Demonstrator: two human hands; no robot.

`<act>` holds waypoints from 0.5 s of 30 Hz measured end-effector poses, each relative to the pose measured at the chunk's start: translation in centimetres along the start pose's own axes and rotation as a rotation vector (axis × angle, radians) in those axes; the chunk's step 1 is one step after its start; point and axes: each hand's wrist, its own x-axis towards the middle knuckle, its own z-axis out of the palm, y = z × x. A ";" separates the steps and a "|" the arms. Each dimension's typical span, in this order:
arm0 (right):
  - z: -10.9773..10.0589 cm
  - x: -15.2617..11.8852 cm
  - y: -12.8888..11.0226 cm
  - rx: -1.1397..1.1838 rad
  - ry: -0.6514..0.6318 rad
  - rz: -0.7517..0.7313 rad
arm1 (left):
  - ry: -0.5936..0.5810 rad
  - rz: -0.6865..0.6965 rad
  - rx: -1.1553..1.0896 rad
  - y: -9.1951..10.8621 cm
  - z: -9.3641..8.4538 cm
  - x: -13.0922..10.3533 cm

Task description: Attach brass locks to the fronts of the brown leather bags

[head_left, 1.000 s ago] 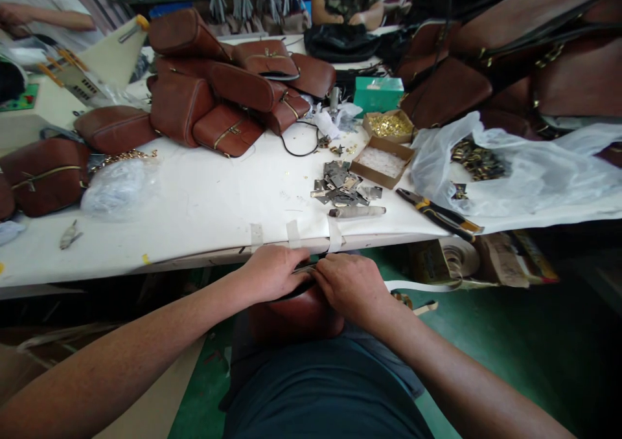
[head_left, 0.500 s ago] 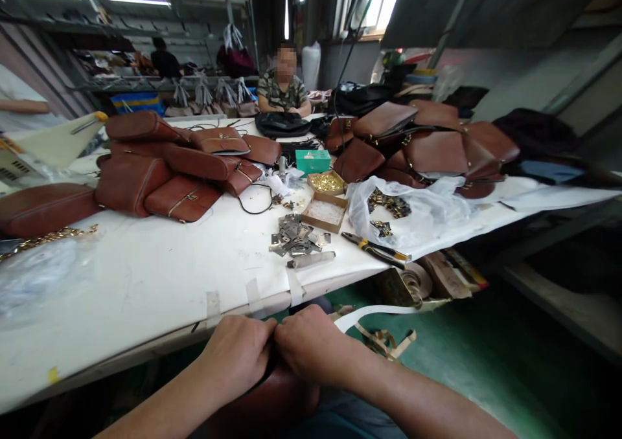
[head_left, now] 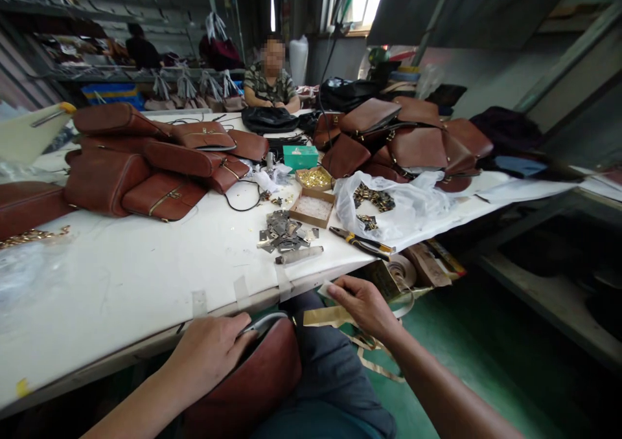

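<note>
A brown leather bag [head_left: 262, 374] rests on my lap with its opening facing up. My left hand [head_left: 216, 348] is closed on the near-left edge of that opening, fingers partly inside. To the right, clear of the bag, my right hand [head_left: 364, 303] pinches the end of a pale strip of tape [head_left: 324, 290] between thumb and fingers. A tan paper-like strip [head_left: 323, 316] hangs just below the hand; whether it joins the pinched piece I cannot tell. A roll of tape [head_left: 402, 270] sits in a box below the table edge.
On the white table [head_left: 146, 277] lie metal plates [head_left: 284, 230], a grey rod [head_left: 299, 255], pliers [head_left: 362, 241], a box of gold fittings [head_left: 315, 178] and a plastic bag [head_left: 422, 199]. Brown bags [head_left: 165, 193] are piled behind. A co-worker [head_left: 271, 83] sits across.
My hands were together over the bag's opening. The right has moved away to the right with the tape strip; the left stays on the bag. The view has shifted slightly right.
</note>
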 end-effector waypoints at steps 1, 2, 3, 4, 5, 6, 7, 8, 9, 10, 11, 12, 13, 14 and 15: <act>-0.4 0.4 2.1 0.000 0.092 0.054 | -0.005 -0.013 -0.013 -0.1 0.1 -0.1; -0.7 0.8 4.0 -0.002 0.170 0.099 | -0.008 -0.025 -0.027 -0.1 0.2 -0.2; -1.0 1.2 5.7 -0.006 0.232 0.131 | -0.013 -0.033 -0.038 -0.1 0.2 -0.3; -1.1 1.7 7.2 -0.010 0.279 0.153 | -0.021 -0.037 -0.046 -0.1 0.2 -0.4; -1.1 2.3 8.4 -0.016 0.312 0.165 | -0.030 -0.040 -0.052 -0.1 0.1 -0.5; -1.1 2.9 9.3 -0.020 0.333 0.171 | -0.038 -0.040 -0.057 -0.1 0.0 -0.6; -1.0 3.6 10.0 -0.024 0.345 0.174 | -0.045 -0.037 -0.065 -0.1 -0.1 -0.7; -0.9 4.2 10.5 -0.029 0.355 0.177 | -0.048 -0.031 -0.079 -0.1 -0.3 -0.8; -0.8 4.7 10.8 -0.035 0.362 0.179 | -0.051 -0.025 -0.102 -0.2 -0.4 -0.9; -0.8 5.1 11.0 -0.042 0.365 0.181 | -0.056 -0.020 -0.135 -0.2 -0.5 -1.0; -0.9 5.4 11.1 -0.051 0.364 0.182 | -0.063 -0.020 -0.176 -0.3 -0.6 -1.1; -1.0 5.5 11.2 -0.060 0.362 0.186 | -0.068 -0.024 -0.219 -0.3 -0.8 -1.2; -1.1 5.5 11.2 -0.070 0.359 0.192 | -0.072 -0.033 -0.257 -0.3 -0.9 -1.3; -1.3 5.4 11.2 -0.081 0.356 0.200 | -0.071 -0.045 -0.284 -0.3 -1.1 -1.3; -1.5 5.1 11.2 -0.092 0.352 0.210 | -0.067 -0.056 -0.303 -0.3 -1.2 -1.5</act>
